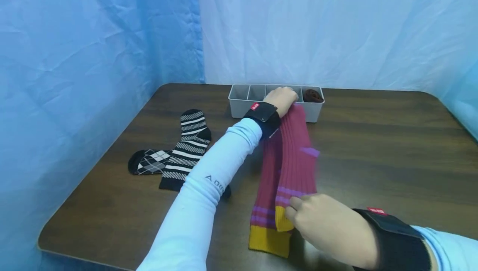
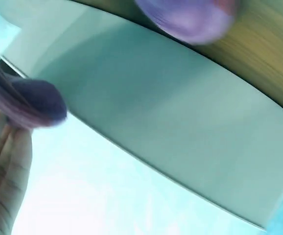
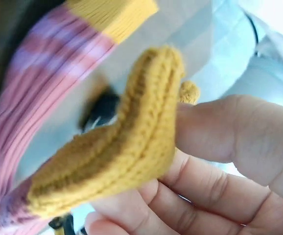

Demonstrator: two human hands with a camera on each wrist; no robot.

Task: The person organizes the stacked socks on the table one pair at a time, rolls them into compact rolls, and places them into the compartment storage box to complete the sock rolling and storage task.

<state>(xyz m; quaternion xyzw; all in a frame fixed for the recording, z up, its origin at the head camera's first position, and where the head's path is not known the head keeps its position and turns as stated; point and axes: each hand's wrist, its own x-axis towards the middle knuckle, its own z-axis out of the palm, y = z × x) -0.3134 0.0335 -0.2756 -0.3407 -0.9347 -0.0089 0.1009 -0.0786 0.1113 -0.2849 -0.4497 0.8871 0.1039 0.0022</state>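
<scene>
A maroon sock (image 1: 298, 155) with purple stripes and a yellow cuff stretches between my two hands. Its far end is pinched by my left hand (image 1: 282, 98), in front of the grey box. At the near end, the yellow cuff (image 3: 146, 122) is held between thumb and fingers of my right hand (image 1: 323, 223). A matching maroon sock (image 1: 266, 188) runs beside and partly under it, its yellow cuff nearest me. In the left wrist view, a purple fold of sock (image 2: 38, 100) shows at my left fingertips.
The grey divided box (image 1: 242, 108) stands at the table's back, a dark brown rolled item (image 1: 313, 96) in its right compartment. On the left, a black-and-white striped sock (image 1: 186, 150) lies across a grey argyle sock (image 1: 153, 163). Blue sheeting (image 1: 317, 26) hangs behind the table.
</scene>
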